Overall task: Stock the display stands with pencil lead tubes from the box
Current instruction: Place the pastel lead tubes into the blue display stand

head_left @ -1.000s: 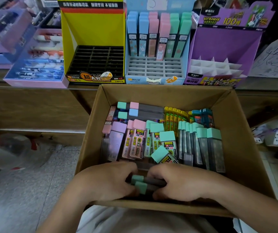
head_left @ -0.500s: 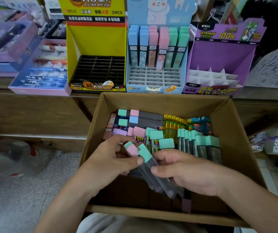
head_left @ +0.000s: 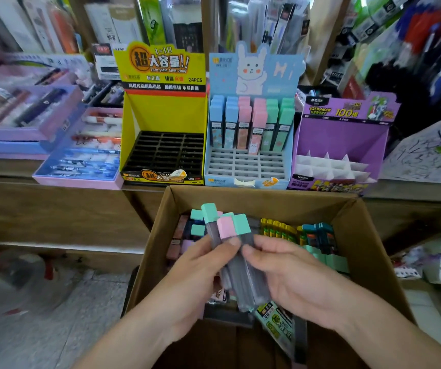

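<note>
Pencil lead tubes (head_left: 238,272): a small bundle is being held in both hands above the box (head_left: 363,257).

The left hand (head_left: 195,278) is curling its fingers and thumb round the bundle's left side, while the right hand (head_left: 294,278) is pinching it from the right; mint and pink caps are pointing up toward the stands. The tubes are fanning unevenly, so in my judgement one is liable to be slipping free during the carry and falling back into the box. Loose alignment is also risking a jam at the narrow slots of the blue stand (head_left: 246,166).
</note>
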`<state>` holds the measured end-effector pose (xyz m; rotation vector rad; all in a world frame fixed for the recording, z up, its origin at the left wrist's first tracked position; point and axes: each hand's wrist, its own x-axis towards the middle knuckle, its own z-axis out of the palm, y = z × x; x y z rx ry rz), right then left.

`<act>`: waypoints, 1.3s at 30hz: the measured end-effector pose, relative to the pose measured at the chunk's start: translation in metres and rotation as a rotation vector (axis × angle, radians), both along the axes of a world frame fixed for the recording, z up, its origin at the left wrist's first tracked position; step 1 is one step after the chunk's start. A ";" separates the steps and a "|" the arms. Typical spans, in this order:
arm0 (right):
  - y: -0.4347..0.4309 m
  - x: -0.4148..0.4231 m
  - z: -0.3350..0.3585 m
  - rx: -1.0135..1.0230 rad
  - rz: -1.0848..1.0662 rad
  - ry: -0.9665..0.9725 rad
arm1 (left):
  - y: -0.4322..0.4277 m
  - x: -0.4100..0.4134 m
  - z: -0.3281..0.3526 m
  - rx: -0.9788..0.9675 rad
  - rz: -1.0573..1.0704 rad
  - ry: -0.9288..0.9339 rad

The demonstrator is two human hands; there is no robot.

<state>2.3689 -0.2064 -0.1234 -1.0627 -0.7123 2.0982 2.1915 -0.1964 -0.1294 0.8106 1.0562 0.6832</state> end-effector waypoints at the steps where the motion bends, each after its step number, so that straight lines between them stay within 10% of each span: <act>1: 0.001 -0.003 0.000 0.005 -0.035 -0.014 | 0.003 0.000 0.000 0.016 0.020 0.001; 39: 0.042 0.017 0.014 0.449 -0.321 -0.509 | 0.044 -0.039 -0.009 -0.052 0.160 -0.153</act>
